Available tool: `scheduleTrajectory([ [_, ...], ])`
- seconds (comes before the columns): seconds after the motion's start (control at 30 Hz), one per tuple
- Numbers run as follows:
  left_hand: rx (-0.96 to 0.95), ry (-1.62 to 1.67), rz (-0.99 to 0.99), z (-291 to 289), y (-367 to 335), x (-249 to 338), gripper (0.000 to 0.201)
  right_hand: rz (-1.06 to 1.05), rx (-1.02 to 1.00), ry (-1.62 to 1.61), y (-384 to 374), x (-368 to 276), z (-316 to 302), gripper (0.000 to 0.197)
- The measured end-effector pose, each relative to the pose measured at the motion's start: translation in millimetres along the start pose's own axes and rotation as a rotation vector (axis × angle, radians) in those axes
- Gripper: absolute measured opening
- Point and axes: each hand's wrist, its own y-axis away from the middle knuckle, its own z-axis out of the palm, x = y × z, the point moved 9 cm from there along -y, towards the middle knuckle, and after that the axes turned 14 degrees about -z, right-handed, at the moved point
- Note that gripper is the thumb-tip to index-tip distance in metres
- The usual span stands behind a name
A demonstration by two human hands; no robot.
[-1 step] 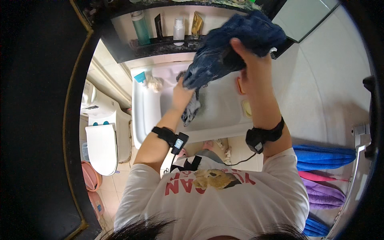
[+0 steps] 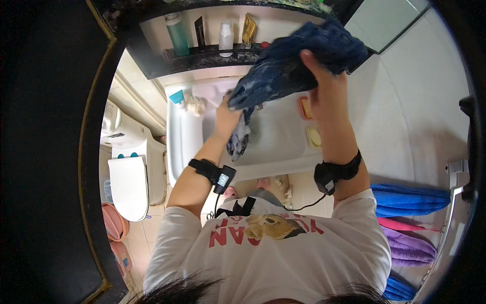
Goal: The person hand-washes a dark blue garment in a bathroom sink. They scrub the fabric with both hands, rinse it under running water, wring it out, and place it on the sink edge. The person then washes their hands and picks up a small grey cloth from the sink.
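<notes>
A wet, dark blue garment, streaked with pale suds, is stretched between my hands above the white sink. At its lower left end, my left hand is closed round the cloth. The bunched upper right part lies in my right hand, its thumb over the near side and its other fingers mostly hidden. Below my left hand, a sudsy dark length of cloth hangs into the basin; whether it belongs to the same garment I cannot tell.
In the sink's left corner are a teal tube and a whitish mesh puff. A soap dish and an orange-red item sit on the right. Bottles, including a white bottle, line the shelf behind. Blue towels hang at right.
The garment and my right hand have shifted slightly to the right. My left hand has moved a little left and down. More of the orange-red item and the soap dish now shows.
</notes>
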Motion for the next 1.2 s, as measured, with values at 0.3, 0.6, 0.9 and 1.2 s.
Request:
scheduleTrajectory([
  [0.3, -0.162, 0.432, -0.273, -20, 6, 45, 0.05, 1.012, 0.32, -0.24, 111, 268, -190, 0.036],
  [0.6, -0.054, 0.256, -0.273, -36, 22, 40, 0.073, 0.714, -0.89, 0.983, 194, 477, -218, 0.051],
  [0.9, 0.142, 0.391, -0.186, -78, 34, 21, 0.08, 0.094, -1.197, 1.306, 194, 528, -198, 0.015],
  [1.2, 0.161, 0.44, -0.23, -76, 37, 10, 0.075, 0.04, -1.257, 1.279, 188, 561, -204, 0.011],
])
